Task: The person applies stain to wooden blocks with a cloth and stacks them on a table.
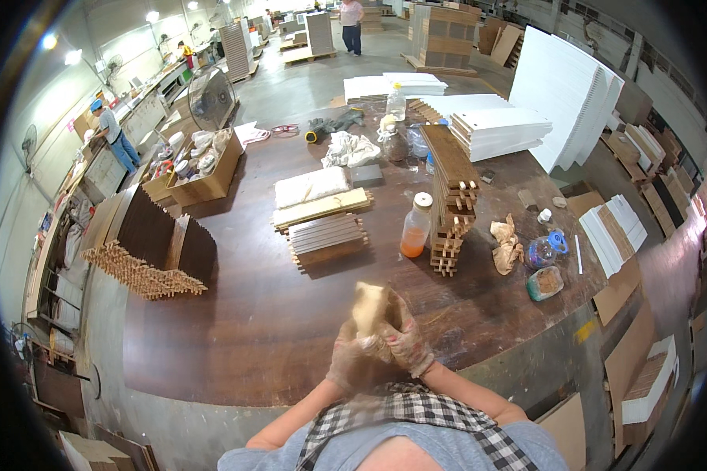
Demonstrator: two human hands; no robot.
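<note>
Both my hands are in pale, stained work gloves and meet above the near edge of the brown table (236, 345). Between them is a pale yellow, cloth-like or sponge-like piece (369, 304), blurred by motion. My left hand (350, 353) is closed around its lower left part. Against its right side, my right hand (407, 339) is closed with the fingers bent. Exactly how the fingertips grip the piece is hidden. Beyond the hands lies a stack of grey-white slats (326, 235) with small wooden pegs at the ends. A bottle of orange liquid (416, 228) stands farther right.
Dark boards with pegged ends (145, 243) are stacked at the left, near a cardboard box of containers (208, 177). A tall pegged stack (452, 188), crumpled brown paper (506, 243) and a blue-capped jar (543, 250) are on the right. White panels (562, 94) stand behind.
</note>
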